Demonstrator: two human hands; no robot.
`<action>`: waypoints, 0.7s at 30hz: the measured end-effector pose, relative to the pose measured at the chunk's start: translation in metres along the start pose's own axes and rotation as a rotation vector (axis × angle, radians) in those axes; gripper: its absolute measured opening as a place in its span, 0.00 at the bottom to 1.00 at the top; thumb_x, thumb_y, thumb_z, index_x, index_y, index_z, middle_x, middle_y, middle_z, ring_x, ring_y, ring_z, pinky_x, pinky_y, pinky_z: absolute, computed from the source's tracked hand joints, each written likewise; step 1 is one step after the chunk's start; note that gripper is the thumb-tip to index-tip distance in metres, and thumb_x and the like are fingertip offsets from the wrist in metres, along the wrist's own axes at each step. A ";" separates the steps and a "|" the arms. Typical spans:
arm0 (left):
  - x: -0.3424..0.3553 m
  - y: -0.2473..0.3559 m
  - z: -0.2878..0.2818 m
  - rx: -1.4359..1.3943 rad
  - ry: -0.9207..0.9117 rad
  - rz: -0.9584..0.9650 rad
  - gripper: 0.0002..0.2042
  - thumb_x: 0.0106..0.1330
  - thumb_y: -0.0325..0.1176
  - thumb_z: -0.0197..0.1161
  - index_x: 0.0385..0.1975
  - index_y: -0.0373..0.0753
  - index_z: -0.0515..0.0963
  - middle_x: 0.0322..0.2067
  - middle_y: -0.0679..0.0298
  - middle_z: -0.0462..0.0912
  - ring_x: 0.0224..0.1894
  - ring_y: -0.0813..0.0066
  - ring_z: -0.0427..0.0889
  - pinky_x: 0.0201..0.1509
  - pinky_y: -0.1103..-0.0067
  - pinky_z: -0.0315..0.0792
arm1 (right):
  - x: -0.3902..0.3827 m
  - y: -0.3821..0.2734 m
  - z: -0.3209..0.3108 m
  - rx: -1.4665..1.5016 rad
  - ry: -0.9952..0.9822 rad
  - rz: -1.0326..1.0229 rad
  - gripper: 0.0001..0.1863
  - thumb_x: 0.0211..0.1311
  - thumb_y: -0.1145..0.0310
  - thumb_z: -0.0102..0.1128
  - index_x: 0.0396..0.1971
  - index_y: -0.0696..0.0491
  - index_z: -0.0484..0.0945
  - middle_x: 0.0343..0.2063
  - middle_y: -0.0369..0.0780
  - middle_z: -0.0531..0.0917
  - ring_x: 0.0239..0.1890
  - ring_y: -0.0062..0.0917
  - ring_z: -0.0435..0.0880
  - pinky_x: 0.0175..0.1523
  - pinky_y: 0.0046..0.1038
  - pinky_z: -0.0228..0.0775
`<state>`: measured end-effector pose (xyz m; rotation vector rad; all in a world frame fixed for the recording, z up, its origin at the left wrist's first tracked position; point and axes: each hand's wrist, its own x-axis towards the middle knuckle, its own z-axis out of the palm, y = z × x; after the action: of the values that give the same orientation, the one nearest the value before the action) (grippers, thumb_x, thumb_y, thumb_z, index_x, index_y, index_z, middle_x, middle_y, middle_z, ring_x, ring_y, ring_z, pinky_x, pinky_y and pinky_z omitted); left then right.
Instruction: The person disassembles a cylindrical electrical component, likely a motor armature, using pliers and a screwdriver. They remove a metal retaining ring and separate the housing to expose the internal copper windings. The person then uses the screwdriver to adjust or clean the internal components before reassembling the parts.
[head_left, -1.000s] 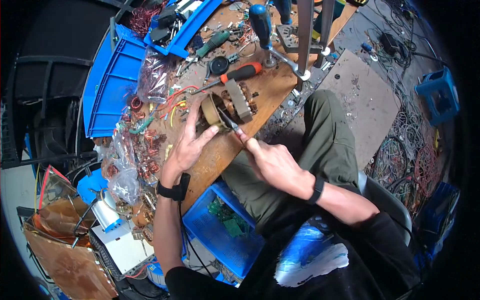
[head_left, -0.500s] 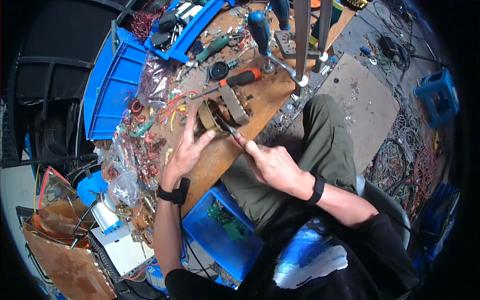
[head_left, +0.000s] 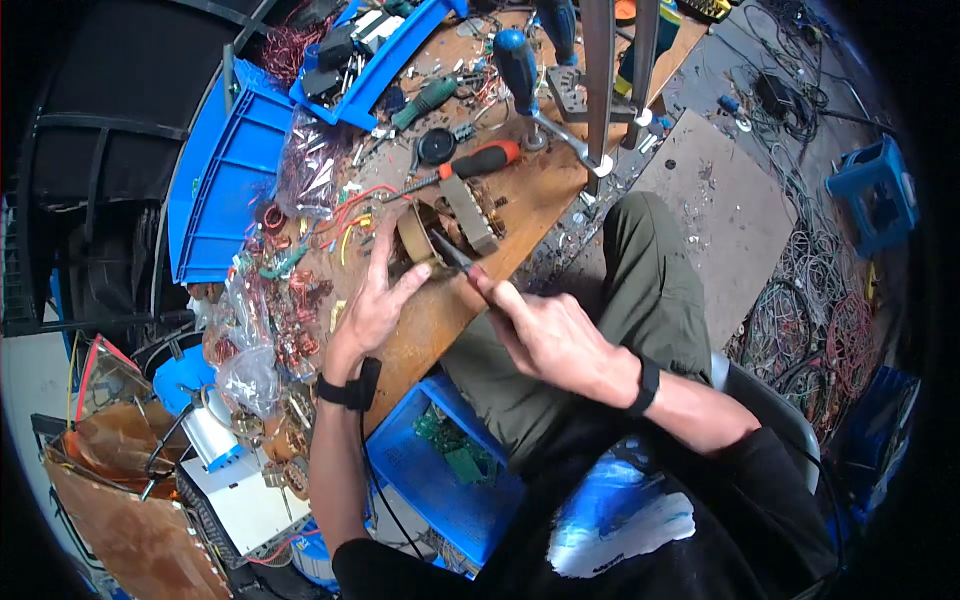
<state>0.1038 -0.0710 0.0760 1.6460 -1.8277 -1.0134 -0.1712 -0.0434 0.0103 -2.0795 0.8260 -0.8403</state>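
Bench edge (head_left: 542, 214): passable along bare wood right of metal core (head_left: 470, 217) and between left hand (head_left: 370, 312) and right hand (head_left: 558, 340)
Gap, brown ring (head_left: 413, 235) to core: narrow, obstructed by tool (head_left: 457, 257)
Beyond core: blocked by orange-and-black screwdriver (head_left: 485, 158)
Far end: barred by metal uprights (head_left: 599, 100) and blue-handled lever (head_left: 516, 70)
Left side: cluttered with copper scraps (head_left: 300, 310) and plastic bag (head_left: 250, 382)
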 end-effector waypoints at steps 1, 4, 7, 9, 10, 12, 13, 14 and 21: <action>0.002 0.000 0.002 -0.007 -0.003 0.017 0.45 0.77 0.43 0.65 0.83 0.30 0.46 0.82 0.44 0.51 0.85 0.54 0.48 0.86 0.64 0.42 | -0.002 -0.008 -0.005 0.032 0.043 0.001 0.36 0.69 0.73 0.61 0.75 0.53 0.61 0.26 0.49 0.83 0.24 0.48 0.85 0.26 0.47 0.76; -0.004 0.001 0.007 -0.036 -0.012 0.011 0.44 0.77 0.43 0.65 0.83 0.31 0.46 0.82 0.44 0.52 0.85 0.55 0.48 0.86 0.64 0.42 | 0.000 -0.017 -0.007 0.053 0.209 -0.096 0.37 0.68 0.74 0.62 0.75 0.54 0.60 0.25 0.49 0.83 0.24 0.48 0.85 0.26 0.47 0.76; -0.003 -0.003 0.005 -0.046 -0.014 0.003 0.44 0.77 0.43 0.65 0.83 0.32 0.47 0.82 0.44 0.52 0.85 0.55 0.48 0.86 0.64 0.43 | 0.013 0.001 0.004 -0.014 0.102 -0.077 0.37 0.66 0.76 0.61 0.74 0.56 0.60 0.23 0.50 0.82 0.24 0.49 0.85 0.27 0.48 0.76; -0.001 -0.001 0.003 -0.073 -0.024 0.017 0.43 0.77 0.43 0.65 0.83 0.32 0.48 0.82 0.45 0.54 0.85 0.55 0.49 0.86 0.64 0.43 | 0.013 -0.002 -0.001 -0.057 -0.064 0.023 0.35 0.64 0.76 0.61 0.71 0.58 0.62 0.19 0.51 0.82 0.23 0.51 0.85 0.26 0.50 0.75; -0.007 -0.001 0.006 -0.065 -0.025 0.001 0.43 0.77 0.43 0.65 0.83 0.32 0.48 0.81 0.45 0.54 0.85 0.55 0.49 0.86 0.64 0.43 | 0.009 -0.012 -0.009 -0.025 -0.076 0.045 0.35 0.64 0.75 0.62 0.71 0.57 0.62 0.19 0.51 0.82 0.22 0.51 0.84 0.26 0.50 0.75; -0.001 0.000 0.003 -0.039 -0.019 0.013 0.43 0.77 0.43 0.65 0.83 0.32 0.48 0.81 0.45 0.54 0.85 0.55 0.49 0.86 0.64 0.43 | 0.016 -0.021 -0.023 0.007 -0.069 0.071 0.35 0.64 0.75 0.63 0.70 0.57 0.62 0.18 0.51 0.81 0.21 0.51 0.83 0.26 0.51 0.75; -0.002 -0.002 0.003 -0.073 -0.022 -0.004 0.44 0.77 0.44 0.65 0.83 0.31 0.48 0.82 0.44 0.53 0.85 0.55 0.47 0.86 0.64 0.42 | 0.015 -0.025 -0.025 0.022 -0.041 0.086 0.33 0.67 0.73 0.63 0.70 0.56 0.63 0.20 0.51 0.82 0.20 0.51 0.83 0.25 0.51 0.75; -0.002 -0.006 0.004 -0.063 -0.016 -0.002 0.44 0.77 0.44 0.65 0.83 0.31 0.47 0.82 0.44 0.52 0.85 0.55 0.47 0.86 0.64 0.42 | 0.012 -0.028 -0.029 0.043 -0.003 0.073 0.32 0.68 0.73 0.62 0.70 0.56 0.64 0.20 0.51 0.82 0.21 0.51 0.84 0.25 0.50 0.75; -0.002 -0.006 0.007 -0.130 -0.004 -0.037 0.46 0.76 0.44 0.65 0.83 0.30 0.43 0.83 0.45 0.46 0.86 0.54 0.43 0.87 0.63 0.39 | -0.020 -0.014 -0.033 0.158 0.179 0.024 0.25 0.71 0.72 0.64 0.65 0.56 0.69 0.22 0.50 0.84 0.23 0.51 0.84 0.26 0.48 0.75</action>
<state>0.1023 -0.0672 0.0676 1.6069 -1.7015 -1.1271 -0.2037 -0.0332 0.0328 -1.8730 0.8481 -1.0559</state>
